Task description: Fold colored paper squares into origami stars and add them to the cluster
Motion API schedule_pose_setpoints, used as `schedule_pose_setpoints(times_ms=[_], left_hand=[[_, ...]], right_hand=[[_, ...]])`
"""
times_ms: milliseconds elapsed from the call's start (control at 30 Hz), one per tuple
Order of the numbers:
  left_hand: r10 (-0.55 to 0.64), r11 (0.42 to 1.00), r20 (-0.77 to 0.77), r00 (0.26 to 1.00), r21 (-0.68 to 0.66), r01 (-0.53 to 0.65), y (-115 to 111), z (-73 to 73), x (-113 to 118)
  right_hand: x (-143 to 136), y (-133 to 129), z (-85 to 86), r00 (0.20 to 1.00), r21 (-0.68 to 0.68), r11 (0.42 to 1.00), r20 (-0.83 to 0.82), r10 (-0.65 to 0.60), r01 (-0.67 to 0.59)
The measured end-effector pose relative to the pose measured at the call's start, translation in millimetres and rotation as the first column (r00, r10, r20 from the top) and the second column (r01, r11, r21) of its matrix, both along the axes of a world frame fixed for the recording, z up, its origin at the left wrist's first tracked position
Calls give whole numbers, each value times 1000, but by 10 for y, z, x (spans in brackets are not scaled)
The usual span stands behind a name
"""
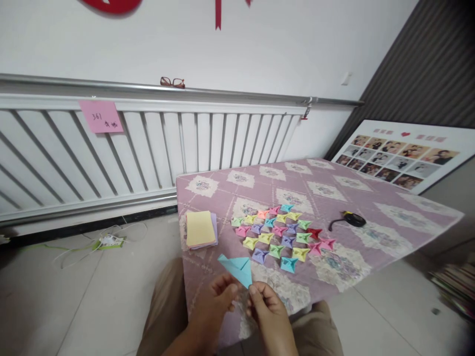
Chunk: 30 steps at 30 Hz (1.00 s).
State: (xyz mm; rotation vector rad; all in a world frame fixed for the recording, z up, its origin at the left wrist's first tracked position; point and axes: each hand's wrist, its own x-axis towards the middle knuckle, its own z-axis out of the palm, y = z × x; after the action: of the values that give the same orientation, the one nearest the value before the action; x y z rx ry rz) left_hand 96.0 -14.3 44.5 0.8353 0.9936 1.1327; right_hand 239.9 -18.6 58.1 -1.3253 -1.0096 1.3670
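A light-blue folded paper [240,269], pointed at its upper left, is pinched at its lower corner between the thumb and fingers of my right hand [267,309]. My left hand [219,299] is just below the paper's lower left edge, loosely curled, its thumb apart from the index finger; no paper shows between them. Beyond the hands, several small folded paper pieces [275,251] in yellow, green, pink, purple, red and blue stand in slanting rows. A stack of paper sheets [200,229], yellow on top, lies left of them.
A floral pink tablecloth [208,205] covers the table. A black coiled object [354,219] lies on its right part. Behind stand a radiator [218,136] with a pink note [101,117], glasses [172,82] on the pipe, and a photo board [404,155]. A power strip [111,242] with cables lies on the floor.
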Motion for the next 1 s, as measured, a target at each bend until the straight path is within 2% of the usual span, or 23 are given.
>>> schedule_pose_setpoints(times_ms=[133, 367, 533, 633, 700, 800, 933, 1000], left_hand=[[92, 995, 72, 993, -48, -88, -40, 39, 184], [141, 987, 107, 984, -86, -132, 15, 116, 151], [130, 985, 264, 956, -147, -93, -14, 174, 194], [121, 985, 345, 931, -159, -69, -35, 219, 211], [119, 986, 362, 925, -149, -69, -44, 233, 198], [134, 983, 295, 946, -162, -89, -43, 209, 151], [90, 985, 50, 995, -150, -82, -42, 105, 112], [46, 994, -37, 998, -93, -50, -54, 64, 125]], right_hand=[[-109, -42, -93, 999, 5, 1000, -51, 14, -14], [-116, -96, -205, 981, 100, 986, 150, 120, -135], [-106, -142, -271, 946, 197, 968, 313, 88, -156], [-82, -154, -333, 932, 236, 963, 360, 41, -134], [-36, -145, -369, 927, 247, 955, 369, 64, -164], [73, -110, -363, 932, 229, 956, 350, 93, -181], [156, -57, -172, 959, 185, 982, 269, -93, 44], [116, -38, -23, 977, 175, 982, 190, -100, 66]])
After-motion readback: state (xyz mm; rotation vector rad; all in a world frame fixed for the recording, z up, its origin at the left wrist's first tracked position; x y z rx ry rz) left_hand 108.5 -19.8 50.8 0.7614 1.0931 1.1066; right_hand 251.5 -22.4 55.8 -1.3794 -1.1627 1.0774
